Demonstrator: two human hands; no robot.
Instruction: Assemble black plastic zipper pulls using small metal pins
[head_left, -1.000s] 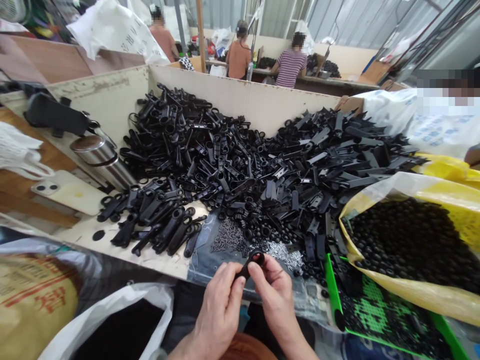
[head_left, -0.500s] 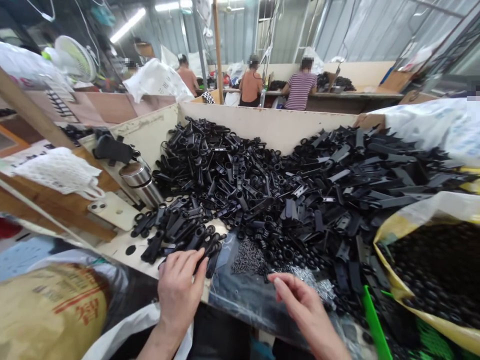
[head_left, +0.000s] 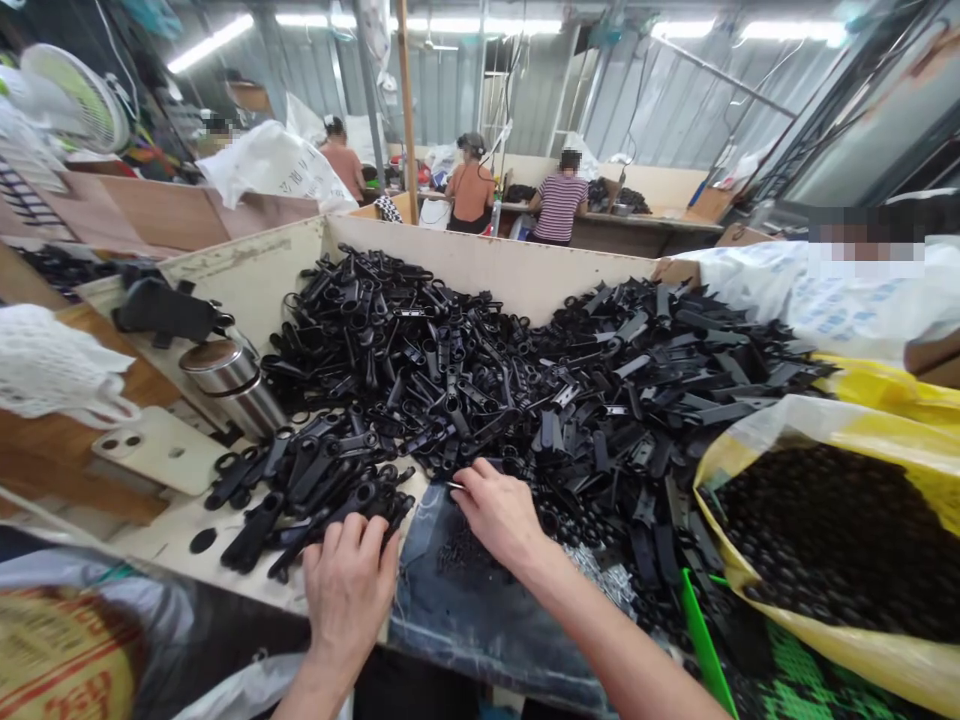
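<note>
A big heap of black plastic parts (head_left: 480, 380) fills the boxed tabletop. My left hand (head_left: 349, 585) lies near the front edge with fingers stretched flat, its tips touching a smaller group of assembled black handle pieces (head_left: 307, 485). My right hand (head_left: 499, 510) reaches forward to the foot of the heap, fingers pinched together on something thin that I cannot make out. Under that hand lie small dark screws (head_left: 457, 550) on a plastic sheet (head_left: 465, 610).
A steel flask (head_left: 229, 385) and a phone (head_left: 157, 450) sit at the left. A yellow bag of small black round parts (head_left: 832, 530) and a green crate (head_left: 705, 640) stand at the right. A sack (head_left: 67, 640) lies lower left. Other people work at a far bench.
One second ago both hands held a black piece together. The left hand set it down by the assembled pieces and now lies flat; the right hand moved forward to the heap's edge.
</note>
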